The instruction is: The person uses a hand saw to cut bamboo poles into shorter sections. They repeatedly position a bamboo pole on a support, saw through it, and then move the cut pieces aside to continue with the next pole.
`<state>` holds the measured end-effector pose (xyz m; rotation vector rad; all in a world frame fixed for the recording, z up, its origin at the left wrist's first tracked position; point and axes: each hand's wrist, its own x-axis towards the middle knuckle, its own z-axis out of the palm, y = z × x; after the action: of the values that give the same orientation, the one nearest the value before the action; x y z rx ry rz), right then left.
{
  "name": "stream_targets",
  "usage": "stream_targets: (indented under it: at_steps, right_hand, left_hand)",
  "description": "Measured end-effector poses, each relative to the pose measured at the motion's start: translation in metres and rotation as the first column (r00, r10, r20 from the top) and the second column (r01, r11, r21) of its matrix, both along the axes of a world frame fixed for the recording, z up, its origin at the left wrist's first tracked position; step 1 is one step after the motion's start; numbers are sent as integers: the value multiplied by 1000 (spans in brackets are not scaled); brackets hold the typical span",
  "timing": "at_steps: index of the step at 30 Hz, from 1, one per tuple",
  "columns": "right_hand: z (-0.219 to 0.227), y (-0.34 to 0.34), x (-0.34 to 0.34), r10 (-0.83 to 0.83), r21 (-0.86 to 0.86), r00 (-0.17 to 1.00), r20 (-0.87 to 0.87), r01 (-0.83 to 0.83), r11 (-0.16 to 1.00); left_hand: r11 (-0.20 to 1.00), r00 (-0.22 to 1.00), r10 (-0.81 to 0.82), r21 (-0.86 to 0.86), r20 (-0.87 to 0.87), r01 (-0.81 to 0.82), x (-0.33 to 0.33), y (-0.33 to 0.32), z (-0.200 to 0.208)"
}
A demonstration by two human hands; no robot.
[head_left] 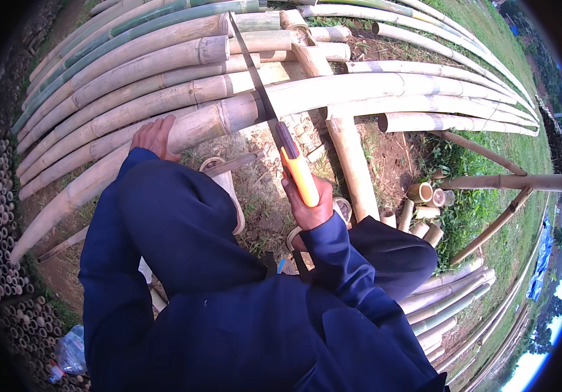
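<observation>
My right hand [311, 202] is closed round the orange handle of a hand saw [301, 175]. The saw's long dark blade points away from me and lies across a thick pale bamboo pole [223, 117]. Whether the teeth have cut into the pole cannot be made out. My left hand [155, 137] rests on the same pole, left of the blade, with its fingers laid over the bamboo. This pole runs from the lower left to the upper right, in front of my bent knees.
Several more bamboo poles [163, 61] lie side by side beyond, over a crosswise bamboo support [353, 166]. Short bamboo offcuts [420, 192] sit to the right. Stacked cut pieces [0, 215] fill the left edge, near a plastic bottle [70, 351]. A propped bamboo frame [503, 183] stands at right.
</observation>
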<state>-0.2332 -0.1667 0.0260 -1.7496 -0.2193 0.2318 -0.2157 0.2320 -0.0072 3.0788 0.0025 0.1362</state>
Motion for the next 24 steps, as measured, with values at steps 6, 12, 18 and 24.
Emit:
stream_targets:
  at_steps: [6,12,18,24]
  right_hand:
    - [27,-60,-84,-16,-109,1000,18,18,994]
    - [4,-31,-46,-7,-71,1000,-14,6,997]
    - [-13,-42,-54,-14,55,967,-254,29,998]
    - [27,-55,-70,-39,-147,988,149,61,987]
  left_hand:
    - [1000,999,7,13,-44,-6,-3,-1,0]
    - [999,998,32,-5,-52,-32,-1,0,-1]
    - [1000,999,12,3,-42,-11,-2,-2,2]
    - [999,997,38,18,-61,-37,-6,-3,-10]
